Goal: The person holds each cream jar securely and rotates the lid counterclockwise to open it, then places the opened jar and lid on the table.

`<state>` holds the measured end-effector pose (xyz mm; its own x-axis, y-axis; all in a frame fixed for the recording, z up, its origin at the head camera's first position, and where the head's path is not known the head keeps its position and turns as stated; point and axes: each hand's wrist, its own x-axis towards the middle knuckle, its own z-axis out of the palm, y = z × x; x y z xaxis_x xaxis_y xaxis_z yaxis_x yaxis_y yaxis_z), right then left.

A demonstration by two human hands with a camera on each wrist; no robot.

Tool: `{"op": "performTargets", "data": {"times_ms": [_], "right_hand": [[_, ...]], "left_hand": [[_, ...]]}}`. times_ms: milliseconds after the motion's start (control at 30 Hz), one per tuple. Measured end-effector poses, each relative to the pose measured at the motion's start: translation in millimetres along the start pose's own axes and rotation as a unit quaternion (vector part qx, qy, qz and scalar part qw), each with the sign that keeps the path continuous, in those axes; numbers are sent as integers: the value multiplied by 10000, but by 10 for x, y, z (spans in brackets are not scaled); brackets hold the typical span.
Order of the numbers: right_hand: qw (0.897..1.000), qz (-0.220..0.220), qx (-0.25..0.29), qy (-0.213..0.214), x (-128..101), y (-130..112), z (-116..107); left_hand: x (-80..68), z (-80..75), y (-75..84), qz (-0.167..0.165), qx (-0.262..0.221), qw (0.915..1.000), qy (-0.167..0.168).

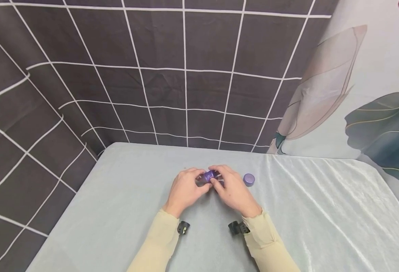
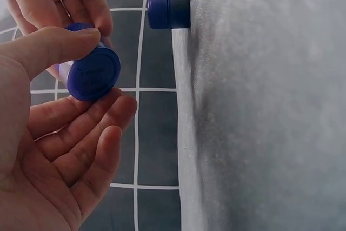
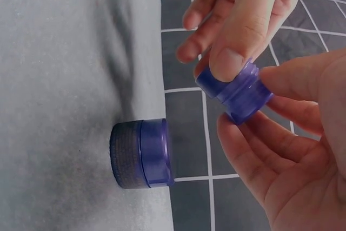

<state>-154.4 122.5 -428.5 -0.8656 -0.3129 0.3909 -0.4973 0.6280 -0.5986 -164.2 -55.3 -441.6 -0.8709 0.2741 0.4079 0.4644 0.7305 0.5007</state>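
the left hand [image 1: 185,190] and right hand [image 1: 232,190] meet just above the counter [image 1: 322,211], both gripping one small purple jar [image 1: 209,176] between curled fingers [image 2: 75,133] and thumbs. the left thumb presses its flat end, while the right hand pinches the threaded end. to work it well, one hand should probably hold firm while the other turns, keeping the jar low over the cloth so a slip costs little. just right of the hands stands a purple cap [image 1: 249,180], apart from them. beyond lies open cloth up to the far edge, where the grid backdrop [image 1: 186,75] hangs.
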Motion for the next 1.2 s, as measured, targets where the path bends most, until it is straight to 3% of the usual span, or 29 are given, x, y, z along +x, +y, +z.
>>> {"op": "performTargets", "data": {"times_ms": [500,733,1200], "right_hand": [[9996,136,189,179,-12,3,12],[9995,140,128,266,-6,8,41],[9967,636,290,406,-10,-7,81]], "left_hand": [[6,-13,-48,-567,-537,9969,101],[16,-28,-69,-684,-761,9946,166],[16,-37,-114,-1233,-940,9879,-32]]}}
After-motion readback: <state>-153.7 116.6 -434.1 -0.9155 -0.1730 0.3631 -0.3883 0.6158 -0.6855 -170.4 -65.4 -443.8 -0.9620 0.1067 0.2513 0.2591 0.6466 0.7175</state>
